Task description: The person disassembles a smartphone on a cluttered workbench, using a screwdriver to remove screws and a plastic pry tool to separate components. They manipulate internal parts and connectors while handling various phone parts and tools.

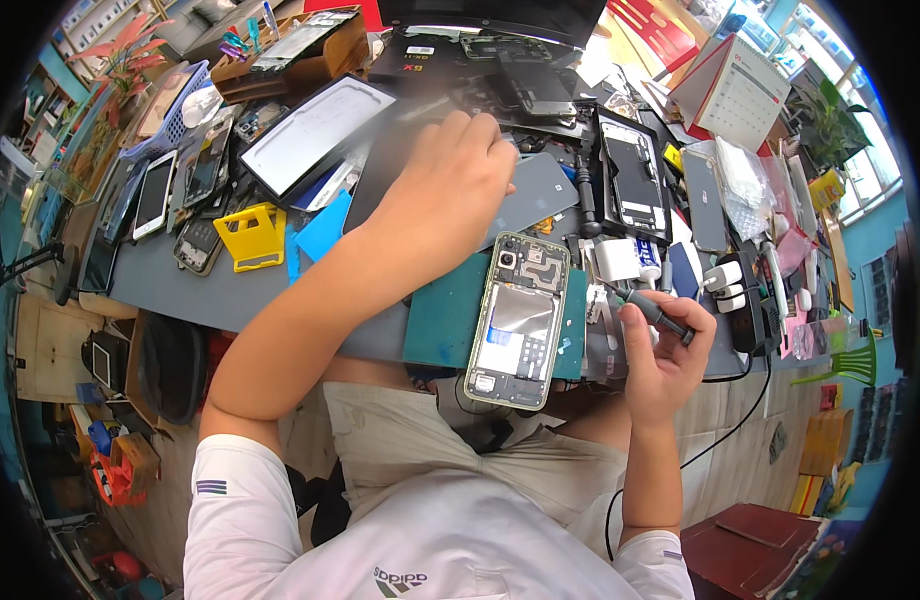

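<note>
An opened smartphone (pixel 520 320) with its back cover off lies on a teal work mat (pixel 445 325) at the near edge of the grey desk (pixel 180 290). My right hand (pixel 665 350) is closed around a small dark screwdriver (pixel 652 312), just right of the phone, tip pointing toward it. My left hand (pixel 455 175) reaches far over the desk, fingers curled down on a dark flat panel (pixel 535 190); what lies under the fingers is hidden.
Several phones and screens (pixel 170 190) lie at the left beside a yellow phone stand (pixel 250 235). A phone in a frame (pixel 635 180), white chargers (pixel 725 285), a desk calendar (pixel 735 95) and a dark laptop (pixel 460 50) crowd the back and right.
</note>
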`<state>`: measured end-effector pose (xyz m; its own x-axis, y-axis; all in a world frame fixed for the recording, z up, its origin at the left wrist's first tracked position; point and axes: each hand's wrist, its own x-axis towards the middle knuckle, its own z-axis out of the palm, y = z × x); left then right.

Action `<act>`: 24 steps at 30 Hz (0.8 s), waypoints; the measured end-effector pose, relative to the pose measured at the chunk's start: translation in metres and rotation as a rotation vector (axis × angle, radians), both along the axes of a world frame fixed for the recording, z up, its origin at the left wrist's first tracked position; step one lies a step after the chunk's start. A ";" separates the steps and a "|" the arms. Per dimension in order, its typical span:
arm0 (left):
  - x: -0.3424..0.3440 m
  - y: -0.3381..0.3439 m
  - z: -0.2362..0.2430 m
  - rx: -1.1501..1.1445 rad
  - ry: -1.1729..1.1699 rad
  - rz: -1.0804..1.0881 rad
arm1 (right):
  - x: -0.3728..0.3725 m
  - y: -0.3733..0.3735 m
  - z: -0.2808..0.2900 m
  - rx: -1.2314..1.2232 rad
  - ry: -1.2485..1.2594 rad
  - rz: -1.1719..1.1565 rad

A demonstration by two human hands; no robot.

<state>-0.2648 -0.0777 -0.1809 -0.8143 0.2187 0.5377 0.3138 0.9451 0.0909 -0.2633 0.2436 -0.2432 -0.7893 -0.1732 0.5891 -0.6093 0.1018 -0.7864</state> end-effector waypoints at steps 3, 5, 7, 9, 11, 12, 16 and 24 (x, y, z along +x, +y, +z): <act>-0.003 0.000 -0.003 0.009 -0.014 0.002 | -0.001 0.001 -0.001 -0.001 0.000 0.004; -0.004 -0.001 -0.003 0.020 -0.024 0.005 | -0.001 0.001 0.001 0.006 -0.007 0.007; -0.005 -0.003 -0.004 0.037 0.001 0.002 | -0.002 0.001 0.001 -0.001 -0.023 0.022; -0.004 -0.004 -0.004 0.049 0.009 0.002 | -0.001 0.001 0.002 -0.003 -0.032 0.027; -0.003 -0.005 -0.003 0.058 0.001 0.003 | -0.001 0.001 0.003 0.001 -0.035 0.024; -0.002 -0.007 -0.003 0.072 -0.004 -0.006 | -0.001 0.001 0.004 0.004 -0.033 0.026; -0.002 -0.007 -0.002 0.116 0.011 -0.040 | -0.001 0.000 0.010 -0.006 -0.027 0.036; 0.006 0.000 0.009 0.235 0.007 -0.260 | -0.008 -0.025 0.076 0.269 -0.082 0.015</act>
